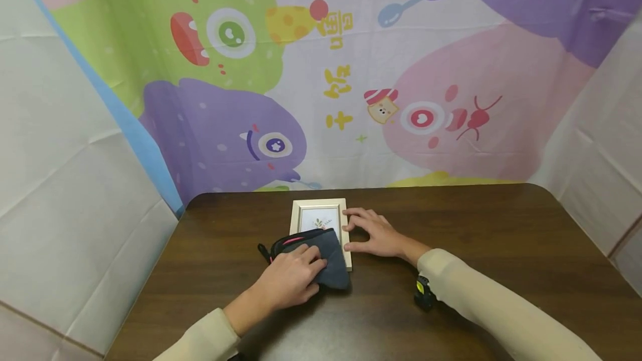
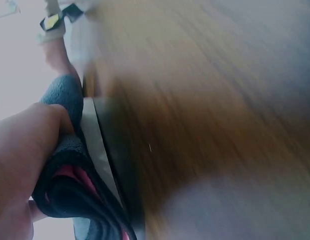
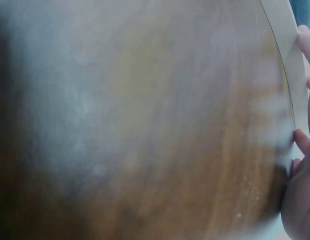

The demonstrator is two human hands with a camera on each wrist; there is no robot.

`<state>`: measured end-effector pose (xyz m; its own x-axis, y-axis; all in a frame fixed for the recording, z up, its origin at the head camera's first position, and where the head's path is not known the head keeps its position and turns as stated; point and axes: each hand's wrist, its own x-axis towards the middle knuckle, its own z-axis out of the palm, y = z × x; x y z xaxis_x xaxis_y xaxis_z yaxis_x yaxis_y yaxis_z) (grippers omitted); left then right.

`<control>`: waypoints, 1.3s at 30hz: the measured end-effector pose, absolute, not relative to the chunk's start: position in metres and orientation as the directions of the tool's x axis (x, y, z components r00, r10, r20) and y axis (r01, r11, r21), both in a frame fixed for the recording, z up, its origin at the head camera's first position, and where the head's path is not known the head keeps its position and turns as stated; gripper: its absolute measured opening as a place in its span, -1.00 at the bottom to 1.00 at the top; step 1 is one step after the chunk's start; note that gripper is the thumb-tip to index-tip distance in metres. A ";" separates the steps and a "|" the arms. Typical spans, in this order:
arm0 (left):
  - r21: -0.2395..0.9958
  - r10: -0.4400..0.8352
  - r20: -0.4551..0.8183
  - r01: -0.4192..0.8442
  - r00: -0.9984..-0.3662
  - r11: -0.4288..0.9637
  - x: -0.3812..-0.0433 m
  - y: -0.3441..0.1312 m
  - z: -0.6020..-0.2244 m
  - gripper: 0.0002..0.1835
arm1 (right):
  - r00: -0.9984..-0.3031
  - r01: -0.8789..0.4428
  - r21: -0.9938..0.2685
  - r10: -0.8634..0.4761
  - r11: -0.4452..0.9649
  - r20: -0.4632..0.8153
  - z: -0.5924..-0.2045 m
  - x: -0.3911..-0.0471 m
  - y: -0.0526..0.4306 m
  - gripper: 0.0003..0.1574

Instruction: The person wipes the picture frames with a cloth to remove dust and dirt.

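A pale cream picture frame (image 1: 318, 203) lies flat on the table, a small plant print (image 1: 311, 219) showing in its upper part. My left hand (image 1: 293, 272) grips a folded dark grey cloth (image 1: 331, 255) with black edging, laid over the frame's lower part. Pink shows inside the fold, also in the left wrist view, where the cloth (image 2: 64, 97) bunches around the fingers. My right hand (image 1: 376, 233) has its fingers spread and bent slightly, fingertips at the frame's right edge. In the right wrist view, fingertips of this hand (image 3: 302, 190) meet the frame's side (image 3: 290, 65).
Dark brown wood makes up the table (image 1: 210, 277). Behind it hangs a curtain (image 1: 346, 155) printed with cartoon monsters, and pale panels (image 1: 75, 183) stand on both sides. A black strap device (image 1: 424, 293) sits at the right wrist.
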<state>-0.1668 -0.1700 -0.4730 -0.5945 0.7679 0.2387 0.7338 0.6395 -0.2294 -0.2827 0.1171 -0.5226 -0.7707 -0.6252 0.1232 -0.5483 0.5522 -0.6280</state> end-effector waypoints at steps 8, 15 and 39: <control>-0.248 0.788 0.219 0.749 -0.575 0.615 -0.169 -0.143 -0.474 -0.56 | -0.765 -0.557 -0.613 -0.634 0.561 0.114 -0.522 -0.284 0.116 -0.75; -0.252 0.793 0.234 0.752 -0.563 0.609 -0.170 -0.138 -0.475 -0.56 | -0.767 -0.557 -0.608 -0.632 0.565 0.116 -0.521 -0.285 0.116 -0.78; -0.238 0.719 0.299 0.681 -0.627 0.692 -0.164 -0.201 -0.479 -0.56 | -0.770 -0.549 -0.630 -0.625 0.550 0.126 -0.525 -0.284 0.117 -0.66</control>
